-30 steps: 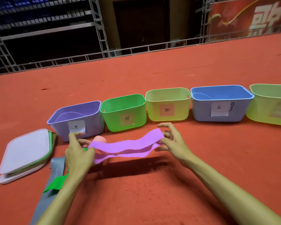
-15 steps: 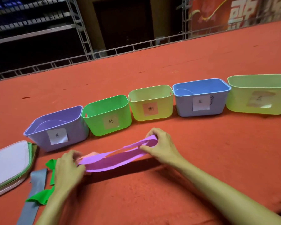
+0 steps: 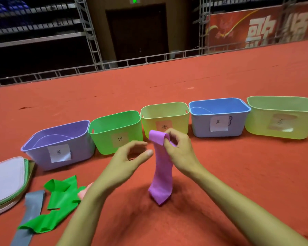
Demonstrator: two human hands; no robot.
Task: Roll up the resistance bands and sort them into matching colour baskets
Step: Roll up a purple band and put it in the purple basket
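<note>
A purple resistance band [image 3: 161,173] hangs straight down, its top end folded over the fingers of my right hand [image 3: 178,150], which pinches it. Its lower tip touches the red floor. My left hand [image 3: 126,160] hovers just left of the band with fingers loosely curved and holds nothing. Behind the hands stands a row of labelled baskets: purple [image 3: 60,148], green [image 3: 114,134], yellow [image 3: 178,118], blue [image 3: 219,121] and a second yellow-green one [image 3: 281,119]. A green band [image 3: 60,201] and a grey band [image 3: 30,212] lie loose at lower left.
A stack of flat white and green-edged pouches [image 3: 7,180] lies at the far left. A bit of pink band [image 3: 84,192] shows under my left forearm. The red carpet [image 3: 238,174] stretches back to a metal railing [image 3: 114,64].
My left hand has let go of the purple band. The band, stretched flat between both hands before, now hangs vertically from my right hand, which has lifted it.
</note>
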